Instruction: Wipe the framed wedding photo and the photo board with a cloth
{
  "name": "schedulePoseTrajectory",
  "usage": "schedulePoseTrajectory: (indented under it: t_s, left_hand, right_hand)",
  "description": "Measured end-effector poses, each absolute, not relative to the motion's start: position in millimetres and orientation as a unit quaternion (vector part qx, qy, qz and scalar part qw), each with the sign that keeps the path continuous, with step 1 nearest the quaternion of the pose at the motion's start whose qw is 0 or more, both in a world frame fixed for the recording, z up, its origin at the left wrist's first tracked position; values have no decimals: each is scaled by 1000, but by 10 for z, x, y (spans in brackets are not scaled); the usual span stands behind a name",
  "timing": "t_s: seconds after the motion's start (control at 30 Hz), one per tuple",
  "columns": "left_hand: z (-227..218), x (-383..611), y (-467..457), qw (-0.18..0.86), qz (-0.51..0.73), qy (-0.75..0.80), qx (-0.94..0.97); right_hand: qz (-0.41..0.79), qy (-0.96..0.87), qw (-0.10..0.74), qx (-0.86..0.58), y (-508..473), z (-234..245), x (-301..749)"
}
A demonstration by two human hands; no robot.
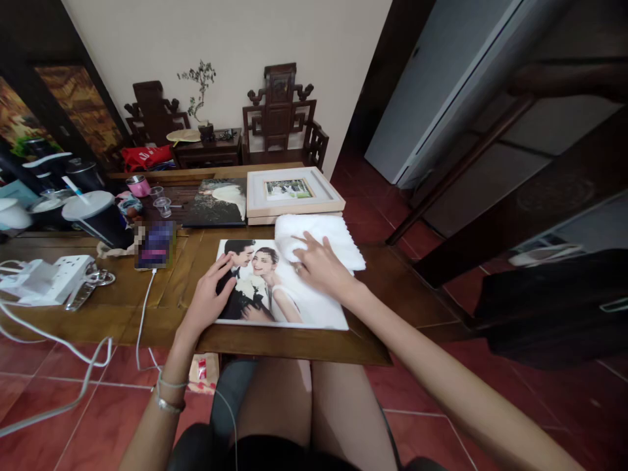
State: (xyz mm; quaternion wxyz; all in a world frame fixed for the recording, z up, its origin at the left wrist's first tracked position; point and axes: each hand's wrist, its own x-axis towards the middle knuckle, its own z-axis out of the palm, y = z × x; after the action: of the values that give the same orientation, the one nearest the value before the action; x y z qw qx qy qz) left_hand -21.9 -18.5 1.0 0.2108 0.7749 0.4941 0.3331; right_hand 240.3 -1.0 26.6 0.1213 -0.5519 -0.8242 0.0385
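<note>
A photo print (289, 307) of a couple lies flat at the table's front edge. My left hand (210, 291) rests on its left side, fingers stretched out and holding nothing. Over the print's upper right corner is a folded white towel (338, 235), its far part reaching past the print onto the table. My right hand (318, 265) presses down on this towel, with fingers bent around a bunched part of it. The towel partly hides the print's right side.
Behind the print are a dark photo panel (210, 203) and a white framed picture (255, 190). On the left stand a lidded cup (105, 219) with a straw, a phone (156, 245) on a cable, and a power strip (73, 275). Wooden chairs (279, 118) stand by the wall.
</note>
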Motion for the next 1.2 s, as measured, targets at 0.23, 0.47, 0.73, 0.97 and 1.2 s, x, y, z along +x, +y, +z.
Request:
schedulePoseTrajectory:
  t_s: [0.23, 0.47, 0.73, 0.97, 1.2]
  left_hand:
    - [8, -204, -182, 200, 329, 495, 779]
    - [-11, -200, -180, 207, 327, 495, 778]
    - [-33, -229, -168, 211, 327, 483, 784]
    - [-5, -221, -191, 210, 329, 491, 779]
    - [5, -209, -187, 205, 324, 494, 780]
  right_hand:
    - [56, -861, 143, -484, -1067, 173, 2272]
    - [92, -881, 139, -442, -1348, 312, 2087]
    - [84, -867, 121, -477, -142, 342, 2058]
    - [66, -855, 131, -498, -117, 254, 1990]
    - [142, -887, 117, -424, -1281, 345, 1985]
